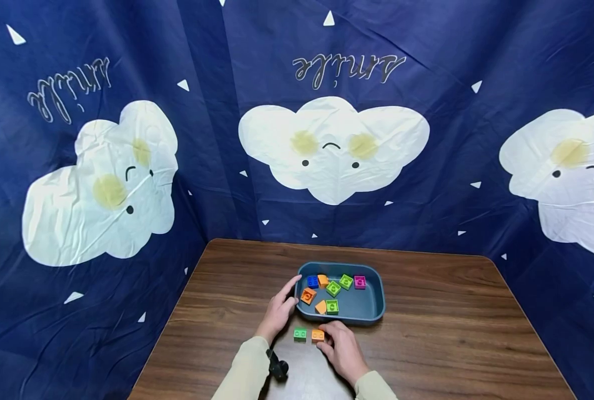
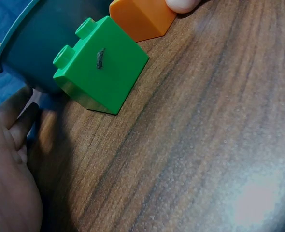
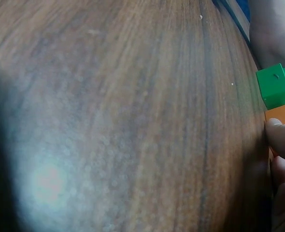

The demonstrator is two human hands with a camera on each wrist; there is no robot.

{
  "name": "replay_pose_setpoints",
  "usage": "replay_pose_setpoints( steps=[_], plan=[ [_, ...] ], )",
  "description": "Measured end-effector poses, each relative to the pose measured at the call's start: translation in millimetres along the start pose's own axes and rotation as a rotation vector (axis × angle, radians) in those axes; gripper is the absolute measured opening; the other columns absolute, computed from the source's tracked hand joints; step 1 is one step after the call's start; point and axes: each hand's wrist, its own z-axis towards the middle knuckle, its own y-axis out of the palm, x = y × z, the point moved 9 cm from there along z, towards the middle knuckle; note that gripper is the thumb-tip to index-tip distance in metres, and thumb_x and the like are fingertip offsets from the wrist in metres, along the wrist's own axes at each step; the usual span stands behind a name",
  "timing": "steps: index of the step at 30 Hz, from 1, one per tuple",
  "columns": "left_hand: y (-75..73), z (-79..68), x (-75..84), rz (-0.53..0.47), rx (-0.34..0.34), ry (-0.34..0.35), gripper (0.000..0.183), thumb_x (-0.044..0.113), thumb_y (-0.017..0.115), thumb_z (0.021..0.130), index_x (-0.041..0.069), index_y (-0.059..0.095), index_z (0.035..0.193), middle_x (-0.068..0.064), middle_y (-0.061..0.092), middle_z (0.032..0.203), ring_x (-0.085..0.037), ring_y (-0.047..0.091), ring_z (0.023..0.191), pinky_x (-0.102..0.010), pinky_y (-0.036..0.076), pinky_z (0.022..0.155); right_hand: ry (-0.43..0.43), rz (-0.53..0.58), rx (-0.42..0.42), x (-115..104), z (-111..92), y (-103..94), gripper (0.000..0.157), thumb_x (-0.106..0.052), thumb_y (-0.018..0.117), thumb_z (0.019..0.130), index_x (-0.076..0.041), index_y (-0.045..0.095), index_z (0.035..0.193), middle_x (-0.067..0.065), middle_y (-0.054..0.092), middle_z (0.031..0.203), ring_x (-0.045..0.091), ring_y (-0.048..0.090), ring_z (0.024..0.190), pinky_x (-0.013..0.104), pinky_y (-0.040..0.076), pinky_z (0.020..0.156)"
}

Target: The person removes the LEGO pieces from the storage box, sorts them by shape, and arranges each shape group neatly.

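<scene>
My left hand [image 1: 278, 312] is at the left end of a dark blue-grey tray [image 1: 383, 294], its fairly straight fingers touching the rim. In the left wrist view, part of this hand [image 2: 9, 164] shows beside the tray's wall. My right hand [image 1: 344, 350] pinches an orange toy brick [image 1: 318, 335] at the tabletop in front of the tray, thumb on the near face and index finger behind. Just left of it, a green two-stud brick [image 1: 300, 334] stands upright on the table; its side bears a small dark mark in the left wrist view.
Inside the tray lie a blue brick [image 1: 313, 281], a magenta brick [image 1: 359, 282], several lime green bricks [image 1: 332, 306] and several orange pieces [image 1: 308, 295]. Everything stands on a brown wooden table [image 1: 442, 322]. A dark blue cloth [image 1: 457, 216] with cloud prints hangs around it.
</scene>
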Motion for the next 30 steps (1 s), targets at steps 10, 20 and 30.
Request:
replay_pose_setpoints(
  steps=[10, 20, 30],
  plan=[
    [0.2, -0.5, 0.7, -0.006, 0.007, 0.005, 0.065, 0.013, 0.054, 0.097, 0.042, 0.049, 0.156, 0.0, 0.054, 0.151, -0.021, 0.056, 0.105, -0.053, 0.036, 0.111, -0.008, -0.005, 0.021, 0.3, -1.1, -1.0, 0.03, -0.013, 0.086, 0.086, -0.007, 0.077, 0.114, -0.003, 0.066, 0.103, -0.002, 0.053, 0.078, 0.022, 0.049, 0.067],
    [-0.4, -0.4, 2.5, 0.0, 0.006, 0.015, 0.066, 0.013, 0.054, 0.096, 0.038, 0.049, 0.157, -0.01, 0.061, 0.104, -0.016, 0.05, 0.067, -0.047, 0.037, 0.096, -0.009, -0.01, 0.024, 0.2, -0.7, -0.7, 0.031, -0.013, 0.086, 0.086, -0.007, 0.077, 0.115, -0.004, 0.065, 0.102, -0.002, 0.053, 0.078, 0.023, 0.048, 0.067],
    [-0.4, -0.5, 2.6, -0.004, 0.022, 0.037, 0.065, 0.012, 0.054, 0.096, 0.037, 0.05, 0.156, -0.002, 0.046, 0.162, -0.027, 0.05, 0.132, -0.063, 0.032, 0.118, 0.003, -0.005, 0.019, 1.2, -1.4, -1.1, 0.036, -0.017, 0.086, 0.086, -0.005, 0.077, 0.119, -0.006, 0.063, 0.1, -0.003, 0.05, 0.075, 0.022, 0.047, 0.066]
  ],
)
